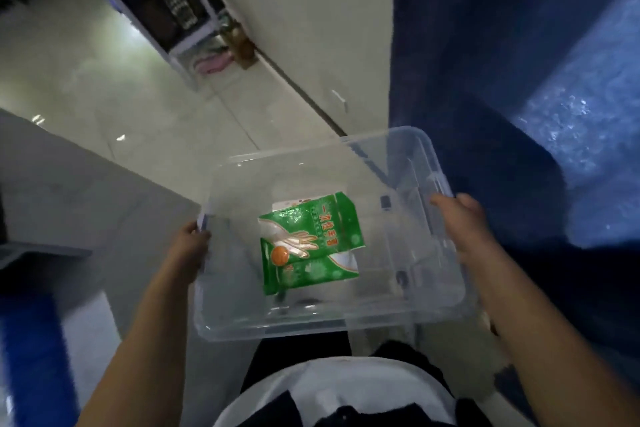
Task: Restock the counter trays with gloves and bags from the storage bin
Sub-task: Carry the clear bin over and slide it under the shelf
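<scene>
Both hands, left hand (192, 246) and right hand (460, 222), grip clear storage bin (346, 317) holding green glove packs (311, 243).

I take this for the back area of a shop or food counter rather than a home. Pale glossy floor tiles (114, 80) run along a plain white wall (311, 10), where a metal-framed shelf rack (166, 3) stands (its contents too blurred for me to name). A grey counter edge (69, 184) sits on my left, a tall blue surface (519, 80) on my right.
</scene>
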`<state>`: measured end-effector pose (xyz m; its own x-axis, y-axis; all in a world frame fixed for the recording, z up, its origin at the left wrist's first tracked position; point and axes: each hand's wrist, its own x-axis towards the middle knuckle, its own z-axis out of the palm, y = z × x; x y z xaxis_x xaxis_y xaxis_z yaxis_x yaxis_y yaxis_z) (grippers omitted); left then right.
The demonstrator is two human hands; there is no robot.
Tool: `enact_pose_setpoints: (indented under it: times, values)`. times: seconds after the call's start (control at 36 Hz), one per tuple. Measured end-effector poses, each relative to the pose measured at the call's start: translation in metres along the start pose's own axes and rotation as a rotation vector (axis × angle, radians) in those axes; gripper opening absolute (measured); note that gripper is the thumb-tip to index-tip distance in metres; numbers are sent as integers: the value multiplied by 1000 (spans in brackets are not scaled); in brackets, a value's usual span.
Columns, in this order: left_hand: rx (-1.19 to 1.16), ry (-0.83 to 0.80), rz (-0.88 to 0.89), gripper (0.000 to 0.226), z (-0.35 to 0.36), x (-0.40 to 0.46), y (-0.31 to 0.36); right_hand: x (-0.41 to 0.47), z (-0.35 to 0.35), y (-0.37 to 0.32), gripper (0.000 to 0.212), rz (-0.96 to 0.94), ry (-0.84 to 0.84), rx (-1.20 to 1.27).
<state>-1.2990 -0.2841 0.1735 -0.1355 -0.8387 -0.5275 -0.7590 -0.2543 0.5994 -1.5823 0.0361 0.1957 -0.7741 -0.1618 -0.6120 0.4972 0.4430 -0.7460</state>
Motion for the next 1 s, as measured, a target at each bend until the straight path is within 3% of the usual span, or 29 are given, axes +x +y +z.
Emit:
enact_pose_setpoints:
  times: [0.11, 0.28, 0.47, 0.72, 0.89, 1.0]
  values:
    - [-125, 157, -57, 23, -18, 28, 1, 43, 52, -66, 42, -93, -93, -107]
    - [-241, 231, -133, 20, -33, 111, 16, 110, 149, -151, 16, -228, -159, -230]
    - [-290, 205, -134, 22, -64, 214, 59, 151, 249, -254, 25, -284, -168, -370]
    - [-385, 209, -136, 33, -113, 322, 140, 207, 358, -368, 11, -314, -217, -354]
    - [-421, 217, -177, 35, -142, 415, 176, 267, 468, -430, 18, -326, -283, -341]
    - [-450, 259, -271, 39, -171, 471, 208, 308, 553, -472, 10, -308, -354, -338]
